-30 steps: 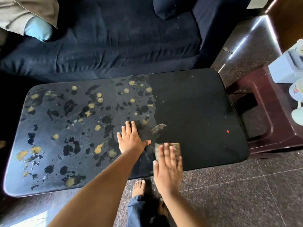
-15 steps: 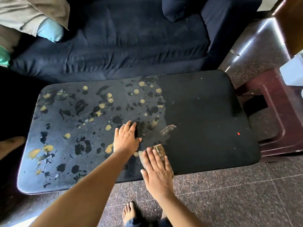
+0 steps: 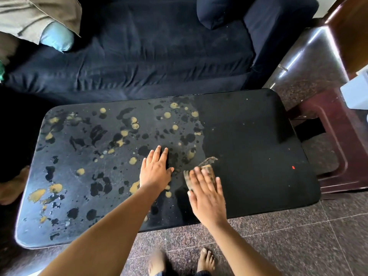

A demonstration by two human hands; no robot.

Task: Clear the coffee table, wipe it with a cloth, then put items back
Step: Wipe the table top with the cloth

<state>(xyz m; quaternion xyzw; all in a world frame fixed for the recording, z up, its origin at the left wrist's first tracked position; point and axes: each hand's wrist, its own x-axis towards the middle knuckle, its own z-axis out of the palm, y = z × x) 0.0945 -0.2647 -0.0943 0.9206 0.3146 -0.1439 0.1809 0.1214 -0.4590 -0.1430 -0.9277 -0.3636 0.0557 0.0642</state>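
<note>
1. The right hand [image 3: 207, 194] presses flat on the cloth [image 3: 209, 167], fingers straight and slightly spread
2. The cloth lies near the middle of the coffee table [image 3: 249, 146], towards its near edge
3. The left hand [image 3: 155, 170] rests flat just left of it, fingers straight and together

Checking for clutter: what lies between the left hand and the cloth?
Head view: only blotched table between left hand and cloth; no objects.

The right hand [image 3: 207, 196] is motion-blurred and covers most of the cloth [image 3: 210, 168]. A white box [image 3: 356, 92] is cut by the right edge. The red speck [image 3: 293, 167] on the table [image 3: 249, 136] is too small to identify.
</note>
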